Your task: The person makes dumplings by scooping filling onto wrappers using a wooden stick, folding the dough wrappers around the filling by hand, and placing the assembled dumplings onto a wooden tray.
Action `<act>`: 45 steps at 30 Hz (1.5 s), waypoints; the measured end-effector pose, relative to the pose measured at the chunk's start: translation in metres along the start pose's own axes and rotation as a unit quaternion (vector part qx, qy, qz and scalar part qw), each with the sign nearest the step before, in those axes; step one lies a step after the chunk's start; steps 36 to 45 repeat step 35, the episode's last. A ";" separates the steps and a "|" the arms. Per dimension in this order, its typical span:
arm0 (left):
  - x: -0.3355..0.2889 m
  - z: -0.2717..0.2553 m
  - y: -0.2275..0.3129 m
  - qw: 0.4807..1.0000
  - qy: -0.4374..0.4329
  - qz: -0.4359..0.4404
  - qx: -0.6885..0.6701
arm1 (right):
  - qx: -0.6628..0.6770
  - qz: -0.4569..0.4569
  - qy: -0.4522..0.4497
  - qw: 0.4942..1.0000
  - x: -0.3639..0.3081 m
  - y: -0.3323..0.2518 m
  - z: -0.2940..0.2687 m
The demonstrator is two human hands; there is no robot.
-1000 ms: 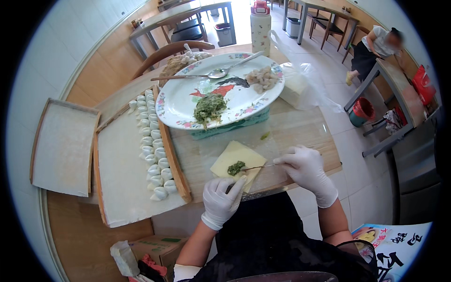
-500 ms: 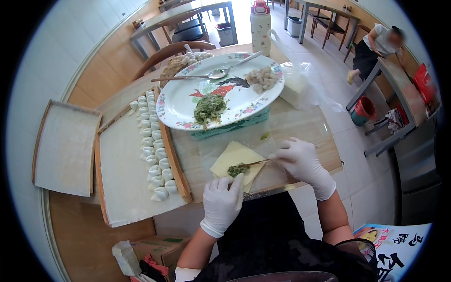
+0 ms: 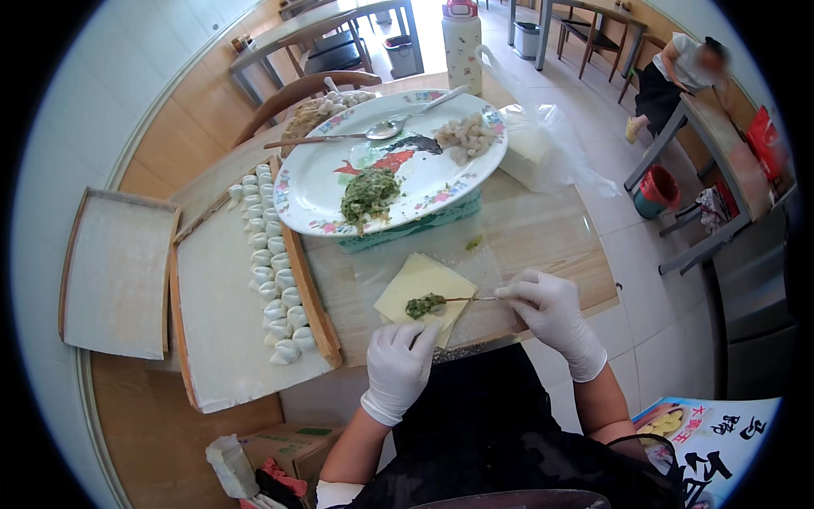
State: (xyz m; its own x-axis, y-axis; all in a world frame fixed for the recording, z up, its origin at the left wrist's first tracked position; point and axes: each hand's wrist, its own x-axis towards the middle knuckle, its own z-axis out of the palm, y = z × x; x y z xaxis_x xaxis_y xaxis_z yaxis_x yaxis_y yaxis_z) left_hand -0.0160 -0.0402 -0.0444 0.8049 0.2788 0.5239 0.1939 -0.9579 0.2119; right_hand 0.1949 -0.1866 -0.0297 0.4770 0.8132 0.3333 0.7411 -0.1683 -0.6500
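Note:
Square pale-yellow dough wrappers lie stacked on the table in front of me. On the top one sits a small mound of green filling, with a pale greyish piece beside it. My left hand, in a white glove, is curled at the near left edge of the stack, thumb and fingers closed on the wrapper edge. My gloved right hand pinches a thin stick-like spreader, whose tip reaches the filling from the right.
A large oval plate on a green box holds more green filling, shrimp and a spoon. Left of it, a wood-rimmed tray bears rows of folded dumplings. A bottle stands behind. Another person sits far right.
The left thumb has drawn back a little from the filling. My right hand has shifted slightly right and down with the spreader, and the pale piece beside the filling now shows.

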 end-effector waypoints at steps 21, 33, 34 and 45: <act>-0.005 -0.005 0.004 0.998 0.014 -0.053 -0.010 | -0.232 -0.063 0.044 0.970 0.091 -0.063 -0.035; 0.001 -0.013 0.001 0.996 0.023 -0.077 -0.044 | -0.121 -0.107 0.015 0.987 0.050 -0.026 -0.001; 0.002 -0.014 0.001 0.996 0.017 -0.084 -0.039 | -0.109 -0.091 -0.008 0.990 0.048 -0.018 0.006; 0.004 -0.016 0.000 0.995 0.012 -0.093 -0.033 | -0.087 -0.103 -0.006 0.991 0.047 -0.010 0.012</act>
